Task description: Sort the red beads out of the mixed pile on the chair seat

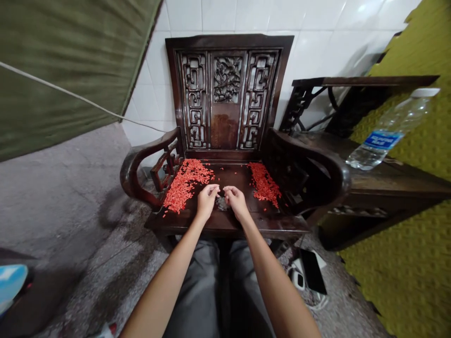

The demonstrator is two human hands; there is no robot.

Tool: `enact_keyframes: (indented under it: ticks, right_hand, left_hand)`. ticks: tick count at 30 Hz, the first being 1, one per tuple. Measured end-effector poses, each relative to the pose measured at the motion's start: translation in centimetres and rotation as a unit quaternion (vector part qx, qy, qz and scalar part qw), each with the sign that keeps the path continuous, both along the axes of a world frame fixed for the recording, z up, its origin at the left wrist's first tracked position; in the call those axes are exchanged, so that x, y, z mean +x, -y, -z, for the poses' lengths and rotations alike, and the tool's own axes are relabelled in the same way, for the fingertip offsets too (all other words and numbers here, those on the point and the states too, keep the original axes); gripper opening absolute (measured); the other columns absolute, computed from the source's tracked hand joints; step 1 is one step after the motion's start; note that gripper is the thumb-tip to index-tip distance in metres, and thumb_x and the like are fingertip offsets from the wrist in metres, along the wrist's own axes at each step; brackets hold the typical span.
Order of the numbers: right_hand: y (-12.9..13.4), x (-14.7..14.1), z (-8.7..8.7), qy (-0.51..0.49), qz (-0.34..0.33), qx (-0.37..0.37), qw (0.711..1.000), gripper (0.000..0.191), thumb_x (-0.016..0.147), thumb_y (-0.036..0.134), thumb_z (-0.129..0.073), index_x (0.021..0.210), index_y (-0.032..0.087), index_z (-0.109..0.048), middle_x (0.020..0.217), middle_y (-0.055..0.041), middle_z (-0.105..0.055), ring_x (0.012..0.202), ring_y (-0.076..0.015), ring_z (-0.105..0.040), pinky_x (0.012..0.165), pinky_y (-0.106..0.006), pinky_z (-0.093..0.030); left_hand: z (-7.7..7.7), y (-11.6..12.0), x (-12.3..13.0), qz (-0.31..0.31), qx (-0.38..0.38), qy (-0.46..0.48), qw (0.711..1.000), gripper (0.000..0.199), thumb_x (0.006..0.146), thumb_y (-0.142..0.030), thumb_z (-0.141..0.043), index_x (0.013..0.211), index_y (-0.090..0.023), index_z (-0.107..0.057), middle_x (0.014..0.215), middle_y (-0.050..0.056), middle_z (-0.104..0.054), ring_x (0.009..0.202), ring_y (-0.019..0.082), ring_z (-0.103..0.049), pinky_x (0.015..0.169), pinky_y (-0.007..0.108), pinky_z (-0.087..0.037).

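Observation:
Two heaps of small red dried berries, probably goji, lie on the seat of a dark carved wooden armchair: the left heap and the right heap. My left hand and my right hand hover at the seat's middle, between the heaps. Fingertips on both are pinched and nearly meet. Whatever they may hold is hidden. Just below them, a small grey pile sits on the seat, partly covered by my fingers.
My grey-trousered legs sit at the chair's front. A plastic water bottle lies on a dark wooden side piece at right. A phone and small white items rest on the floor. White tiles stand behind; green cloth hangs left.

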State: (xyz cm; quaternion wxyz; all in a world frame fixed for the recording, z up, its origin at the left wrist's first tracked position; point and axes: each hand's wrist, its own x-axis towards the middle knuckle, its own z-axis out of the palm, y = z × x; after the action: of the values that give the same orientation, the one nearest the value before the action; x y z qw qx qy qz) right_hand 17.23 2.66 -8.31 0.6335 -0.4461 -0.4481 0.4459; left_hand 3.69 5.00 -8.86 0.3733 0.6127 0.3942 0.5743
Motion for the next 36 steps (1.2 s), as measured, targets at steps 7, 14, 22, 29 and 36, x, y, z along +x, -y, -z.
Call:
enact_keyframes:
  ticks: [7,14,22,29,36]
  right_hand:
    - [0.00,-0.12,0.12,0.043,-0.011,0.010,0.999,0.034,0.082,0.051,-0.065,0.092,0.019,-0.065,0.064,0.0033,-0.055,0.046,-0.0102,-0.043,0.045,-0.023,-0.031]
    - [0.26,-0.33,0.30,0.109,-0.007,0.024,0.994,0.033,0.086,0.052,-0.059,0.092,0.020,-0.064,0.063,0.0034,-0.057,0.048,-0.0120,-0.045,0.048,-0.024,-0.036]
    - [0.56,-0.47,0.32,0.165,0.005,0.048,0.985,0.031,0.090,0.050,-0.057,0.090,0.021,-0.067,0.070,-0.0004,-0.063,0.067,-0.0174,-0.058,0.062,-0.026,-0.045]
    - [0.87,-0.54,-0.02,0.187,0.011,0.066,0.980,0.033,0.092,0.050,-0.055,0.092,0.020,-0.069,0.080,-0.0027,-0.068,0.074,-0.0180,-0.060,0.068,-0.027,-0.047]
    - [0.67,-0.41,0.25,0.198,0.009,0.072,0.978,0.033,0.093,0.047,-0.052,0.094,0.019,-0.069,0.085,-0.0032,-0.071,0.072,-0.0166,-0.060,0.068,-0.026,-0.046]
  left_hand:
    - [-0.10,-0.27,-0.02,0.031,-0.009,0.009,0.999,0.031,0.094,-0.041,-0.061,0.108,-0.016,-0.073,0.093,0.007,-0.074,0.071,0.014,-0.064,0.074,0.027,-0.051]
    - [-0.34,-0.15,-0.05,0.035,-0.012,0.037,0.999,0.031,0.093,-0.042,-0.064,0.104,-0.015,-0.070,0.089,0.006,-0.071,0.069,0.013,-0.061,0.070,0.026,-0.050]
    - [0.13,-0.54,-0.16,0.029,-0.014,0.033,0.999,0.032,0.094,-0.045,-0.062,0.095,-0.015,-0.073,0.079,0.003,-0.067,0.063,0.012,-0.055,0.063,0.024,-0.044]
    - [0.16,-0.34,-0.18,0.035,-0.011,0.025,0.999,0.028,0.093,-0.042,-0.063,0.094,-0.016,-0.074,0.079,0.002,-0.066,0.062,0.011,-0.053,0.061,0.024,-0.042]
    - [0.04,-0.40,-0.14,0.028,-0.021,0.045,0.998,0.032,0.094,-0.047,-0.064,0.087,-0.017,-0.072,0.074,0.001,-0.064,0.060,0.011,-0.053,0.060,0.023,-0.043]
